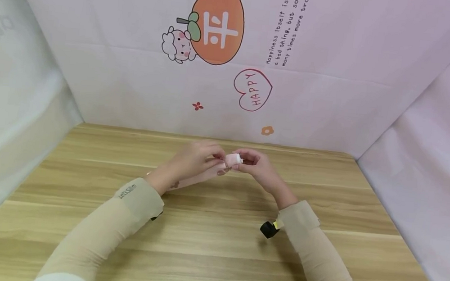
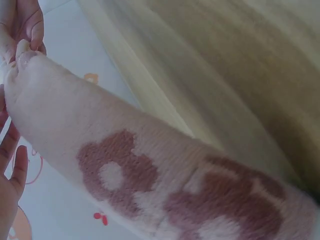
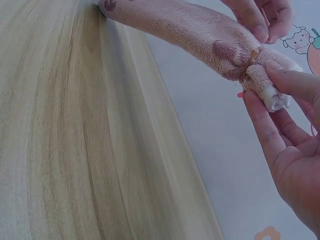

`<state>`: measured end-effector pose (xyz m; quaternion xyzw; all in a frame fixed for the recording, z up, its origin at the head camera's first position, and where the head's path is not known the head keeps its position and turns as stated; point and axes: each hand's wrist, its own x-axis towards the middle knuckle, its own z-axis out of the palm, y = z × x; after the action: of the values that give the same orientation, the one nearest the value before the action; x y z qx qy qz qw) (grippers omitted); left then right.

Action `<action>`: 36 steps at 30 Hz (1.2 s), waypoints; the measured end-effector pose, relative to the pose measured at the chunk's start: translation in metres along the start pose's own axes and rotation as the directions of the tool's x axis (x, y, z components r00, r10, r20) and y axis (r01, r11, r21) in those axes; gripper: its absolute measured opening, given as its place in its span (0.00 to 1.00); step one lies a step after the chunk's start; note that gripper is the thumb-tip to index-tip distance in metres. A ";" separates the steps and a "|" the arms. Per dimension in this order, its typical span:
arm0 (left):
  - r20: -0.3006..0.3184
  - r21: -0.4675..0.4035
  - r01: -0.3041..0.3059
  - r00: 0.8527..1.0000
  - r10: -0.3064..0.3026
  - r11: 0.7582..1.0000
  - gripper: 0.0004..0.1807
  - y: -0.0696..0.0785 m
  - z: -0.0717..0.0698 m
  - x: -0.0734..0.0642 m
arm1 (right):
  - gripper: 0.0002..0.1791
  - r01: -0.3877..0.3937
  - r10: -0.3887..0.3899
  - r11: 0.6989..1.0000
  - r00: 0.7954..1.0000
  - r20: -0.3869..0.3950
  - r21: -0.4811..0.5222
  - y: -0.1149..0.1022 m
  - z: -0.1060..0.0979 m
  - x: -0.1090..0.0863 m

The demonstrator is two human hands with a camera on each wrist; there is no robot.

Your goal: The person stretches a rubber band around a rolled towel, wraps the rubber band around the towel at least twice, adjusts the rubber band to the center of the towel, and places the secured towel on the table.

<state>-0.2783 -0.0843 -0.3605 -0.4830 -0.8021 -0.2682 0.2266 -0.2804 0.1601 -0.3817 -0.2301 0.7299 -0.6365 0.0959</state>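
A pale pink rolled towel (image 2: pixel 60 105) with brownish flower shapes slants across the left wrist view. Near its far end it is cinched by a thin yellowish band (image 3: pixel 254 53). My right hand (image 1: pixel 258 167) pinches the short end past the cinch between thumb and fingers; a white tip (image 3: pixel 276 102) pokes out there. Close by, my left hand (image 1: pixel 200 158) has its thumb and forefinger brought together on the towel beside the cinch. Its other fingers (image 2: pixel 19 170) stand off the cloth. Whether it also grips the band is hidden.
Under both arms lies a wood-grain table (image 1: pixel 213 257). A white printed backdrop (image 1: pixel 132 91) rises behind it, with white cloth sides (image 1: pixel 432 147) left and right. A black wrist camera (image 1: pixel 269 229) hangs below the right sleeve.
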 end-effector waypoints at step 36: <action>0.236 0.041 -0.030 0.972 0.020 0.999 0.05 0.012 -0.003 0.014 | 0.18 -0.039 0.040 0.999 0.999 0.011 -0.017 0.004 -0.007 -0.008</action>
<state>-0.2730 -0.0721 -0.3468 -0.5163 -0.8229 -0.1885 0.1440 -0.2771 0.1700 -0.3854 -0.2200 0.7390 -0.6271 0.1106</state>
